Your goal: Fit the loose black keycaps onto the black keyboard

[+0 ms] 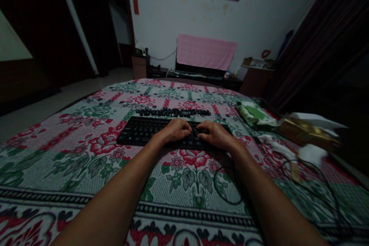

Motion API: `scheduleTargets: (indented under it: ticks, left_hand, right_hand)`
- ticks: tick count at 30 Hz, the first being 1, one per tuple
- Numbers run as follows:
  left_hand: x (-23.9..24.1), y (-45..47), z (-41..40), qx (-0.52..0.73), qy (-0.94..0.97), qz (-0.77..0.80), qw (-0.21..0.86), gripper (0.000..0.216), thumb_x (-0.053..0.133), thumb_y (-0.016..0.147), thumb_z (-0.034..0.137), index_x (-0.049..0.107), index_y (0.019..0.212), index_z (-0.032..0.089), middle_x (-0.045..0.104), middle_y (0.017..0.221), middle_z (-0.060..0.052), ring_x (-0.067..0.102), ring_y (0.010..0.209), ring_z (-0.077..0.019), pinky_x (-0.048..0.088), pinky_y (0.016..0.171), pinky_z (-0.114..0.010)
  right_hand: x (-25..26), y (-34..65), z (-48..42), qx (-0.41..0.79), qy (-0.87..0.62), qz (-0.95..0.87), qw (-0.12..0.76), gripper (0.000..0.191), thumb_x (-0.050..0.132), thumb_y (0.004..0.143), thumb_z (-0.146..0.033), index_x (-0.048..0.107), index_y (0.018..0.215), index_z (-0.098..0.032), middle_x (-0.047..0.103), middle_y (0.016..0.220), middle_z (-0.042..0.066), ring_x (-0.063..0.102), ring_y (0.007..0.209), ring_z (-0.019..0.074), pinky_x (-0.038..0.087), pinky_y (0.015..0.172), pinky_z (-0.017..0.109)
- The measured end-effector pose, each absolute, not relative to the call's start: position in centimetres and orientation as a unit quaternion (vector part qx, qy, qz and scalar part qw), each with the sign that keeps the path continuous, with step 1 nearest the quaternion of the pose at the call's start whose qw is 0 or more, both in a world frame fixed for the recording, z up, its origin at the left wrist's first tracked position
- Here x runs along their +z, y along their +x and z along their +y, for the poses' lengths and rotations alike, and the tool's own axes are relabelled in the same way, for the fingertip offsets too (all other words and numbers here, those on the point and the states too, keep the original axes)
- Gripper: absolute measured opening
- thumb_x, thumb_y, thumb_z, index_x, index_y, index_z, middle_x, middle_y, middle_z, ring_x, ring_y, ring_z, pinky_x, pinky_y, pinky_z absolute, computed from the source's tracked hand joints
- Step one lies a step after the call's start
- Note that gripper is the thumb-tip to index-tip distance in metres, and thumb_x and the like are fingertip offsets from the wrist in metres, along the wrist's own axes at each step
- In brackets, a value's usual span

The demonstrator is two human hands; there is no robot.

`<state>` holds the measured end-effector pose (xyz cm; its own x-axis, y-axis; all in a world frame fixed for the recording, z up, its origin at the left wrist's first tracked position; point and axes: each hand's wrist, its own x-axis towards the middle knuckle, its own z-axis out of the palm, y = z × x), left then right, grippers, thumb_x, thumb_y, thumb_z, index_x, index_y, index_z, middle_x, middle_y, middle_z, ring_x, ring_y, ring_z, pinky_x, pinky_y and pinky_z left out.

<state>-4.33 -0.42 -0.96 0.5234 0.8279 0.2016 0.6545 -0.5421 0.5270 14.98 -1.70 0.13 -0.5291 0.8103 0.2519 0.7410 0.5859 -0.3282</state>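
A black keyboard [138,130] lies on a floral bedspread [72,153]. Both my hands rest on its right half. My left hand [175,130] has its fingers curled down onto the keys. My right hand [215,133] sits beside it, fingers bent and pinched toward the left hand over the keys. Whether anything small is held between the fingers I cannot make out. A row of loose black keycaps [173,112] lies just beyond the keyboard.
A black cable [227,184] loops on the bed by my right forearm. A green packet [255,114], a gold box [305,132] and white tissue [311,153] lie at the right. A pink-draped TV stand [206,52] is against the far wall.
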Motion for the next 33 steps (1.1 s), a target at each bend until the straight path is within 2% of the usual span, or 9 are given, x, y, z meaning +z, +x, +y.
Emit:
scheduleTargets:
  ticks: [12,27,33]
  left_hand:
    - [-0.92,-4.38,-0.39,0.218,0.852,0.431,0.204,0.025,0.045,0.067,0.021,0.066,0.080,0.017,0.065,0.074,0.000,0.055,0.067,-0.0108,0.039,0.061,-0.018]
    - [-1.38,-4.60,0.14,0.214,0.846,0.432,0.227,0.025,0.047,0.066,0.021,0.065,0.082,0.017,0.064,0.076,0.001,0.055,0.068,-0.0102,0.040,0.063,-0.018]
    - [-1.37,-4.70,0.05,0.222,0.848,0.428,0.221,0.027,0.047,0.066,0.021,0.065,0.085,0.017,0.064,0.077,0.001,0.055,0.069,-0.0108,0.039,0.061,-0.018]
  right_hand:
    - [-0.01,15.17,-1.48,0.124,-0.415,-0.877,0.205,0.024,0.052,0.070,-0.020,0.061,0.092,-0.019,0.061,0.091,0.003,0.054,0.084,0.0144,0.041,0.076,0.026]
    - [-0.31,15.13,-1.37,0.140,-0.416,-0.870,0.225,0.015,0.051,0.070,-0.021,0.063,0.078,-0.018,0.062,0.082,0.002,0.055,0.075,0.0121,0.041,0.069,0.023]
    - [0.19,15.16,-1.60,0.112,-0.427,-0.875,0.196,0.027,0.051,0.070,-0.019,0.061,0.095,-0.020,0.062,0.092,0.002,0.055,0.083,0.0148,0.040,0.074,0.025]
